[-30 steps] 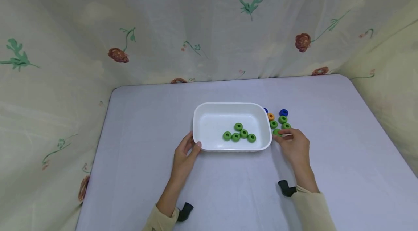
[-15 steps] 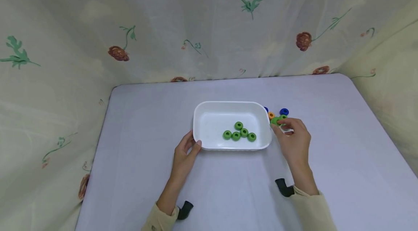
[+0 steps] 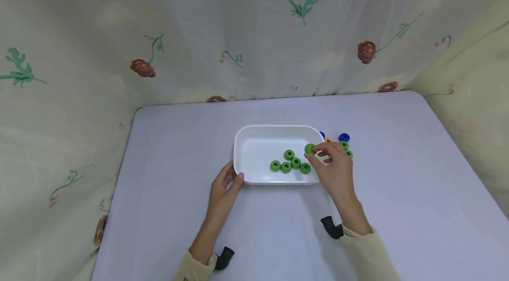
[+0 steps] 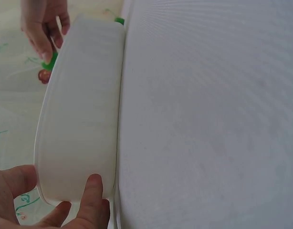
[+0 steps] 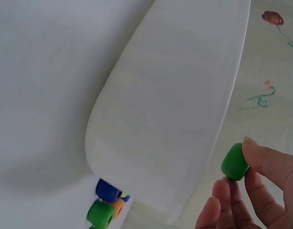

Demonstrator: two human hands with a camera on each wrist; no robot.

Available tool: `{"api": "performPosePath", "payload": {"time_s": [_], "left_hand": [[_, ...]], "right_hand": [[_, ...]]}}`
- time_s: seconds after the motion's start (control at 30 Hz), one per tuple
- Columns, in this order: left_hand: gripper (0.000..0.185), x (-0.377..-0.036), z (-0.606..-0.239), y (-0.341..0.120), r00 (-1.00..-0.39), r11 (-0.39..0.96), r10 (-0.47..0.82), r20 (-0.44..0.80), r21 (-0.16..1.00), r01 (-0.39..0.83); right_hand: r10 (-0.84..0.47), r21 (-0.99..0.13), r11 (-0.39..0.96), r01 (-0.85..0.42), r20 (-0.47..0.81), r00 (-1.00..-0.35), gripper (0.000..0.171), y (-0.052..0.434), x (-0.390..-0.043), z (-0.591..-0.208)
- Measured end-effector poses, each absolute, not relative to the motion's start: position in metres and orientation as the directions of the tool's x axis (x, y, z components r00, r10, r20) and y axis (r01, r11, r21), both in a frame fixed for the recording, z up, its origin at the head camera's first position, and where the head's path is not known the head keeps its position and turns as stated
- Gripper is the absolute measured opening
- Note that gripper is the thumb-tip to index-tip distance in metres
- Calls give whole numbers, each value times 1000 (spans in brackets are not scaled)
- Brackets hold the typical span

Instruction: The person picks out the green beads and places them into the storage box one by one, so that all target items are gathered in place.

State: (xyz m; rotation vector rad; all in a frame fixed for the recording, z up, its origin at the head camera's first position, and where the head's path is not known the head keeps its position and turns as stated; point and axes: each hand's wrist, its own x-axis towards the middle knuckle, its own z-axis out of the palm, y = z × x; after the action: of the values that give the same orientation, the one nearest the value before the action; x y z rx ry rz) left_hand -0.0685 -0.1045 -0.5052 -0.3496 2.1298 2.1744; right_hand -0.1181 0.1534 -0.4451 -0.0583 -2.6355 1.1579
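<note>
A white rectangular tray (image 3: 242,139) sits mid-table with several green rings (image 3: 290,164) lying in it. My right hand (image 3: 332,170) pinches a green ring (image 3: 309,148) between thumb and fingers, above the tray's right end; the same ring (image 5: 234,162) shows in the right wrist view over the tray (image 5: 175,109), and the left wrist view catches that ring (image 4: 51,61) too. My left hand (image 3: 224,186) grips the tray's near left corner, thumb on the rim (image 4: 65,124). Right of the tray lie loose rings: green (image 3: 344,145), blue (image 3: 343,137), orange (image 3: 328,140).
The table (image 3: 179,210) has a pale lilac cover and rounded far corners. A floral curtain (image 3: 119,29) hangs close behind it and along both sides. More loose rings (image 5: 107,205) lie tight against the tray's right wall.
My right hand picked a green ring from the pile right of the tray, lifted it and carried it left over the tray's right end. The left hand kept its hold on the tray.
</note>
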Motion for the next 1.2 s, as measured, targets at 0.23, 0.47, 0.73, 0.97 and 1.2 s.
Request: {"api": "performPosePath", "payload": {"time_s": [0.23,0.47,0.73,0.97,1.2], "left_hand": [[58,-67,-507,-106,-974,-41,-92,-206,978,-203],[59,-66,-509,-106,-973,-34,-97,-211,977,-208],[58,-68,-507,-107,-974,-41,-92,-206,978,-203],[58,-68,-507,-107,-974,-49,-91,-209,978,-205],[58,-68,-508,-106,-971,-37,-104,-216,976,-213]], "right_hand": [[20,-701,710,-71,120,-993,17,143,-122,-454],[-51,-657,750,-83,68,-996,19,136,-128,-460],[-118,-649,755,-95,8,-993,15,127,-138,-461],[-140,-643,758,-108,2,-990,15,118,-146,-464],[-145,-643,761,-89,-34,-989,16,112,-150,-467]]}}
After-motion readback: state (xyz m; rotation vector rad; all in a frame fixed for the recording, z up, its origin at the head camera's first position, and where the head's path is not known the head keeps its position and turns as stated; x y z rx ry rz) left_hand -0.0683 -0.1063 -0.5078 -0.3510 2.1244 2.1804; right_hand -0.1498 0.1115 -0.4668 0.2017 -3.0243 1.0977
